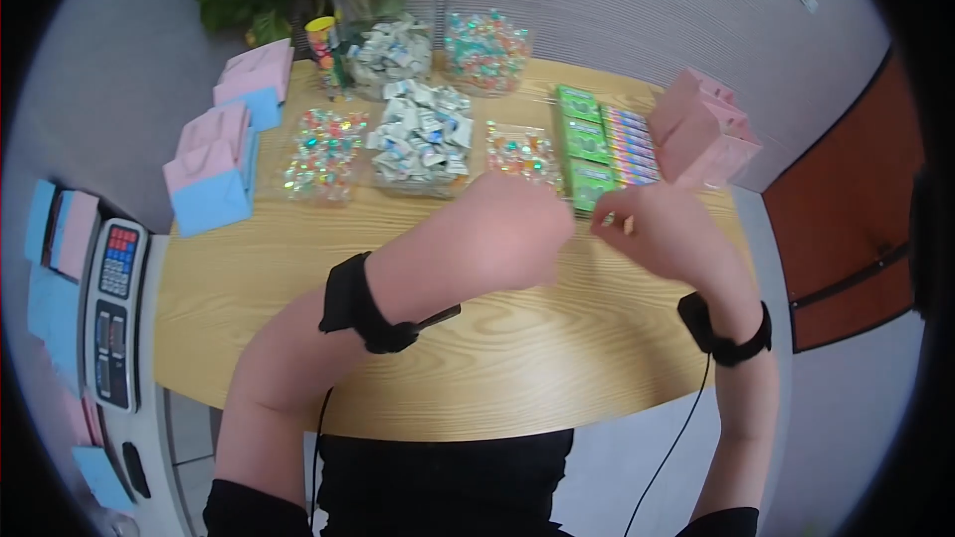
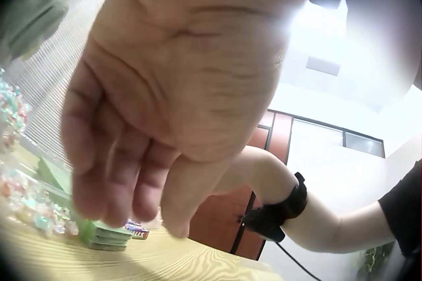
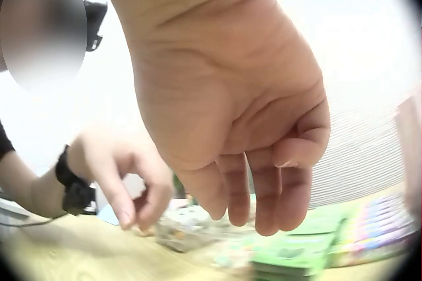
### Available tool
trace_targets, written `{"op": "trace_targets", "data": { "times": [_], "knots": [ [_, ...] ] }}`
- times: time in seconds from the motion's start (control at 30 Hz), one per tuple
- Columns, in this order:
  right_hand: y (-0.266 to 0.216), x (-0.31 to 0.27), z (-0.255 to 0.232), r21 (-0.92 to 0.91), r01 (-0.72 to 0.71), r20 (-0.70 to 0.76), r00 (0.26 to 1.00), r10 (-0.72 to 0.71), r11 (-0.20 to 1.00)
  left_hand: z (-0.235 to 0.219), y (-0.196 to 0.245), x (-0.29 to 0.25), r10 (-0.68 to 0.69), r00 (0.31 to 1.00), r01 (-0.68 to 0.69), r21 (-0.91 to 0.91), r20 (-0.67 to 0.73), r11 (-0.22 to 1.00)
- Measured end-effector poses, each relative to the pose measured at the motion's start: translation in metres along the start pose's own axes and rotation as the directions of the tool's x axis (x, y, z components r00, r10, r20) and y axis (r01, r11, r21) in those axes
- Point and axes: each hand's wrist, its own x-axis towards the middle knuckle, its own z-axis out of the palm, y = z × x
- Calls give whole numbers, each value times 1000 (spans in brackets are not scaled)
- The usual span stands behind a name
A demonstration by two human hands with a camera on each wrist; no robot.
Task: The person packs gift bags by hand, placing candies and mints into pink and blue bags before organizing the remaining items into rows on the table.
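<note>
Both hands are raised above the table, side by side with a gap between them. The left hand (image 1: 512, 231) is nearest the clear container of small colourful pieces (image 1: 537, 154); its fingers (image 2: 128, 179) hang loosely bent in the left wrist view, with nothing visible in them. Just in front of the green packs (image 1: 587, 139) is the right hand (image 1: 665, 229). In the right wrist view, its fingers (image 3: 267, 192) droop with slight bends and no object shows in them. Part of the left hand's fingers is hidden in the head view.
White packets (image 1: 423, 134) fill a container mid-table, with more candy containers (image 1: 326, 154) around. Rainbow-striped sticks (image 1: 629, 144) lie by pink bags (image 1: 701, 124) at right. Pink-and-blue bags (image 1: 211, 174) stand left, near a scale (image 1: 116, 318). Cables hang from both wristbands.
</note>
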Motion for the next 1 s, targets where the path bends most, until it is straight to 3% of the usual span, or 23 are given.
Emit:
{"op": "trace_targets", "data": {
  "times": [0.07, 0.17, 0.3, 0.37, 0.53, 0.6, 0.8, 0.87, 0.9, 0.97, 1.0],
  "knots": [
    [-36, 11, 12, 52, 145, 107, 983, -150, 988, -9, -12, -28, -56, 965, 53, 16, 256, 998],
    [-74, 35, 34, 61, 233, 229, 943, -241, 970, 1, -35, -49, -146, 942, 134, 60, 303, 989],
    [-98, 62, 64, 91, 246, 261, 929, -261, 965, 21, -66, -74, -187, 933, 171, 76, 308, 982],
    [-97, 70, 80, 101, 189, 347, 913, -212, 977, 40, -76, -82, -94, 992, 98, -40, 88, 994],
    [-93, 80, 86, 219, 65, 457, 875, -161, 974, 41, -81, -84, -110, 981, 134, -147, 157, 980],
    [-89, 80, 87, 251, 82, 402, 898, -181, 964, 40, -80, -83, -90, 987, 114, -181, 136, 977],
    [-85, 85, 88, 342, 45, 436, 877, -201, 938, 36, -77, -86, -143, 973, 180, -210, 180, 961],
    [-84, 83, 90, 365, 54, 408, 888, -212, 930, 39, -80, -93, -53, 999, 54, -203, 8, 978],
    [-84, 80, 89, 394, 47, 388, 897, -213, 918, 33, -80, -93, -72, 997, 68, -192, -11, 979],
    [-91, 77, 82, 339, 92, 372, 901, -223, 936, 13, -86, -95, -125, 975, 130, -14, 184, 991],
    [-96, 76, 80, 298, 102, 362, 908, -212, 949, 6, -98, -104, -153, 973, 156, -2, 173, 988]
  ]
}}
